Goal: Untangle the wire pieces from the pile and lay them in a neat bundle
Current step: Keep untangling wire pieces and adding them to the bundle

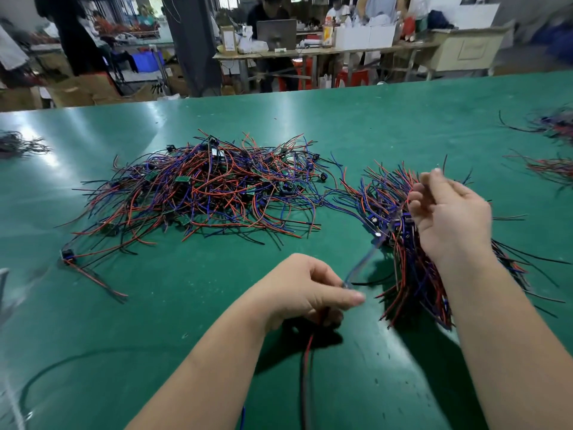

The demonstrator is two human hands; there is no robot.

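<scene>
Between the hands, a wire piece (361,265) slants from the left hand's (307,293) pinch toward the bundle (409,274) under the right hand (449,212). I cannot tell whether its curled fingers hold anything.

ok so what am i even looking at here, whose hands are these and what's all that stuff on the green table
There is no machine here: a person works with bare hands, and the one picture comes from a camera worn on their head, looking down. On the green table lies a tangled pile of red, blue and black wires. To its right is a tidier bundle. The left hand pinches a wire piece that hangs below it. The right hand is raised over the bundle with curled fingers; blur hides whether it holds anything.
</scene>
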